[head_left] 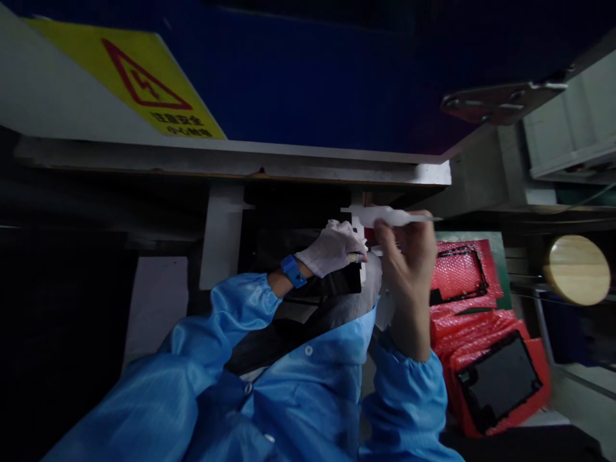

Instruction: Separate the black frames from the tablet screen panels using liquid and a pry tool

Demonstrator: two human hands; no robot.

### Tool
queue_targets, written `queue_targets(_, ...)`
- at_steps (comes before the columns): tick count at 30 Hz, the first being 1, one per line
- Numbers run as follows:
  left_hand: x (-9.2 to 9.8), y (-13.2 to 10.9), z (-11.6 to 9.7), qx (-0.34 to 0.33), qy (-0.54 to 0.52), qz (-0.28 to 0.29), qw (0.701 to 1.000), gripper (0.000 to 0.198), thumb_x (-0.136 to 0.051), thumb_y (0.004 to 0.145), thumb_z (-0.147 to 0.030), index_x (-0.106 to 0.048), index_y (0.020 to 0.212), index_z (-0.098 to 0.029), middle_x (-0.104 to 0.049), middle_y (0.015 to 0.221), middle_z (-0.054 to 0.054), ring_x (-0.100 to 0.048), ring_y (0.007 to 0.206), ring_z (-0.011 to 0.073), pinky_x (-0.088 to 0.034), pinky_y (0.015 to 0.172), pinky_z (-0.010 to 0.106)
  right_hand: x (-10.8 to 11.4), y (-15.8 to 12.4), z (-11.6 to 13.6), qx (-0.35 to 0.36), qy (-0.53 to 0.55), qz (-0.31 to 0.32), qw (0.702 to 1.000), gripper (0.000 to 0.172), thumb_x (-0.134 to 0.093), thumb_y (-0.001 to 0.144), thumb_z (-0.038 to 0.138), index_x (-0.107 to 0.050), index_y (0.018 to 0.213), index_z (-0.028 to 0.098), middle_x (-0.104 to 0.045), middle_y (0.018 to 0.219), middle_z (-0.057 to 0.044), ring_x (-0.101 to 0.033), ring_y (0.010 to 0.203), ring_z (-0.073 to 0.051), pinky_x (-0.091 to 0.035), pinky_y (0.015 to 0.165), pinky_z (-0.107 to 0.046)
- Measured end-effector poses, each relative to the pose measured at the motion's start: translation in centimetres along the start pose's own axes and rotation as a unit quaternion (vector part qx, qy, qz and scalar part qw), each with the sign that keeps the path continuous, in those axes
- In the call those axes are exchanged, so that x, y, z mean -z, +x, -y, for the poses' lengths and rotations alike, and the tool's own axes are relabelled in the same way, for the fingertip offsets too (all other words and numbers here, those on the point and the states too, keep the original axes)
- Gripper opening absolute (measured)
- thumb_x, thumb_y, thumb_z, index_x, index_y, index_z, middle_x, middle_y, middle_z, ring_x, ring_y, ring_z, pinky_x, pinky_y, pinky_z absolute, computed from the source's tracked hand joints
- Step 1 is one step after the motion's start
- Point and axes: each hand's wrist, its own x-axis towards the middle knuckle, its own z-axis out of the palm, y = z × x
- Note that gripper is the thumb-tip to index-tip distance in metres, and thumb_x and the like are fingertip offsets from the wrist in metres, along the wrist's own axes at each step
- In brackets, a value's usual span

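My left hand (337, 248), in a white glove with a blue band at the wrist, is closed at the right edge of a dark flat panel (344, 280). Its fingertips are partly hidden against a white jagged strip (357, 226) along that edge. Bare and slightly blurred, my right hand (408, 247) pinches a long white piece (389, 215) that tapers to a thin point on the right. Whether this piece is a strip of film or a slim bottle, I cannot tell. Its left end lies close to the white strip.
On the right, red bubble-wrap bags (481, 327) lie stacked with black frames (500, 378) on them. A blue cabinet (312, 83) with a yellow warning label (139, 83) overhangs in front. A round wooden stool top (578, 269) stands at far right.
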Motion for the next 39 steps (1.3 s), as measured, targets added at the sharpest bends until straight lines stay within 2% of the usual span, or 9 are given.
queue_targets(4,1.0,-1.1,0.7,-0.004,-0.022,0.012,1.0,0.024,-0.074,0.117,-0.043,-0.092,0.117,-0.028,-0.089,0.121,0.007,-0.07,0.112,0.028,-0.043,0.101,0.047,4.4,-4.6,-0.2,-0.024,0.002,-0.12,0.992,0.036,-0.08,0.107,0.058,-0.062,0.114,0.027,-0.074,0.098,-0.001,-0.074,0.085,-0.02,-0.061,0.08,-0.034)
queue_targets(8,0.7,-0.9,0.9,0.002,-0.027,0.016,0.999,0.025,-0.075,0.117,-0.045,-0.093,0.122,-0.029,-0.091,0.12,0.008,-0.07,0.112,0.0291,-0.042,0.102,0.047,5.6,-10.2,-1.5,-0.057,-0.041,-0.198,0.978,0.049,-0.08,0.105,0.072,-0.07,0.111,0.025,-0.07,0.087,0.002,-0.066,0.07,-0.016,-0.054,0.064,-0.029)
queue_targets(12,0.3,-0.9,1.0,-0.007,-0.024,0.002,1.0,0.022,-0.077,0.116,-0.045,-0.093,0.125,-0.032,-0.092,0.12,0.005,-0.07,0.111,0.0293,-0.042,0.1,0.047,4.8,-15.3,-3.7,-0.125,-0.045,-0.171,0.976,0.046,-0.078,0.108,0.07,-0.074,0.119,0.025,-0.076,0.089,0.001,-0.07,0.069,-0.017,-0.056,0.065,-0.028)
queue_targets(16,0.4,-0.9,0.9,-0.008,-0.016,-0.005,1.0,0.02,-0.08,0.114,-0.044,-0.093,0.123,-0.033,-0.093,0.122,0.002,-0.071,0.11,0.0292,-0.043,0.1,0.048,4.5,-18.3,-5.4,-0.15,-0.087,-0.122,0.977,0.045,-0.074,0.111,0.067,-0.077,0.123,0.023,-0.083,0.096,-0.004,-0.081,0.078,-0.022,-0.064,0.072,-0.033)
queue_targets(20,0.5,-0.9,0.7,-0.007,-0.015,0.003,1.0,0.017,-0.08,0.114,-0.043,-0.094,0.119,-0.033,-0.093,0.122,0.0,-0.071,0.11,0.029,-0.043,0.1,0.049,4.4,-18.9,-5.9,-0.102,-0.15,-0.125,0.975,0.04,-0.076,0.112,0.06,-0.082,0.126,0.023,-0.087,0.108,-0.008,-0.085,0.091,-0.025,-0.068,0.081,-0.035)
queue_targets(24,0.4,-0.8,0.7,-0.008,-0.011,-0.001,1.0,0.017,-0.08,0.115,-0.042,-0.094,0.118,-0.033,-0.093,0.123,0.0,-0.072,0.111,0.0296,-0.043,0.101,0.049,4.1,-18.5,-5.8,-0.029,-0.191,-0.154,0.969,0.037,-0.08,0.112,0.059,-0.084,0.114,0.023,-0.087,0.097,-0.005,-0.082,0.076,-0.02,-0.064,0.07,-0.029)
queue_targets(29,0.1,-0.7,0.7,0.003,-0.007,0.004,1.0,0.023,-0.079,0.115,-0.047,-0.094,0.123,-0.032,-0.093,0.122,0.003,-0.074,0.115,0.0321,-0.043,0.103,0.051,3.7,-18.1,-6.1,0.015,-0.239,-0.199,0.95,0.046,-0.081,0.109,0.067,-0.082,0.099,0.022,-0.086,0.085,-0.005,-0.078,0.063,-0.02,-0.061,0.061,-0.029)
queue_targets(34,0.0,-0.5,0.6,-0.001,0.001,0.006,1.0,0.023,-0.077,0.116,-0.049,-0.094,0.119,-0.034,-0.093,0.118,0.003,-0.074,0.115,0.0334,-0.044,0.103,0.054,3.4,-17.4,-6.0,0.088,-0.27,-0.164,0.945,0.033,-0.081,0.113,0.054,-0.078,0.102,0.024,-0.084,0.083,-0.002,-0.074,0.058,-0.017,-0.057,0.057,-0.027)
queue_targets(39,-0.1,-0.4,0.4,-0.001,0.014,-0.011,1.0,0.025,-0.077,0.115,-0.05,-0.095,0.116,-0.032,-0.092,0.11,0.006,-0.074,0.113,0.0338,-0.046,0.101,0.053,2.5,-16.9,-6.1,0.116,-0.286,-0.155,0.938,0.023,-0.08,0.114,0.046,-0.073,0.107,0.025,-0.081,0.084,0.001,-0.072,0.061,-0.016,-0.057,0.061,-0.027)
